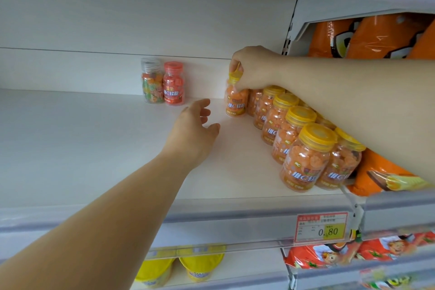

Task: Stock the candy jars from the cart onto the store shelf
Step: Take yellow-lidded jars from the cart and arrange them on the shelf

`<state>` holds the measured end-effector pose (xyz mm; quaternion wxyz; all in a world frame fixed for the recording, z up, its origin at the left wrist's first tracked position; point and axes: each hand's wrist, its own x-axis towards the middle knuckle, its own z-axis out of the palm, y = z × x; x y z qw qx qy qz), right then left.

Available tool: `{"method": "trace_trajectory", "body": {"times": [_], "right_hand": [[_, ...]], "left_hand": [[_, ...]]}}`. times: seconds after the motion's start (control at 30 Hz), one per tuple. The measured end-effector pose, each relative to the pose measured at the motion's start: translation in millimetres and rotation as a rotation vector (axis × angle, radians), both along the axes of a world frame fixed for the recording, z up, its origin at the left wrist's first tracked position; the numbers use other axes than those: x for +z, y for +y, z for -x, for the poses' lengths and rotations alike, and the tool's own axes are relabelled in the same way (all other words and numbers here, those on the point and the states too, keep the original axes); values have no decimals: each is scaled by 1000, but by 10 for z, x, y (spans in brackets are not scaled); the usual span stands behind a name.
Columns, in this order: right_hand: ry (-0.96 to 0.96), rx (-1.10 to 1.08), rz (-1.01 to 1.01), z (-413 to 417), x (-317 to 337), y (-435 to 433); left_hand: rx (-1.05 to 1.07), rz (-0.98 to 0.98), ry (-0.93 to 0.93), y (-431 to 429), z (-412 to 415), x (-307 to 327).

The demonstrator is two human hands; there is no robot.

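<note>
A white store shelf (94,148) carries a price tag (321,227) on its front lip. A row of yellow-lidded candy jars (303,158) runs along its right side. The left hand (193,134) reaches forward over the shelf, fingers loosely spread, holding nothing. Farther back, the right hand (251,68) pinches the lid of the rearmost jar (236,101). Two other jars (173,85) stand by the back wall.

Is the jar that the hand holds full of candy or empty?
Full. Orange candies show through the jar up to its neck; the right hand pinches its yellow lid.
</note>
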<state>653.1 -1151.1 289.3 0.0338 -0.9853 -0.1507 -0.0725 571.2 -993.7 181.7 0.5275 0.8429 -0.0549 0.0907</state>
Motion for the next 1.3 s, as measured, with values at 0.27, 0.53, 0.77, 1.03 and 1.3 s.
{"method": "trace_trajectory", "body": {"times": [0.27, 0.53, 0.77, 1.03, 1.3], "right_hand": [[-8, -3, 73, 32, 25, -48], [-50, -59, 114, 61, -13, -37], [-155, 32, 113, 693, 26, 55], [-120, 343, -322, 2350, -352, 176], [325, 374, -485, 3442, -1899, 777]], "left_hand": [[6, -36, 10, 2, 5, 9], [2, -83, 28, -7, 23, 11], [-17, -139, 77, -69, 278, 214], [-17, -105, -181, 468, 1841, 295], [123, -238, 238, 1473, 3130, -1009]]}}
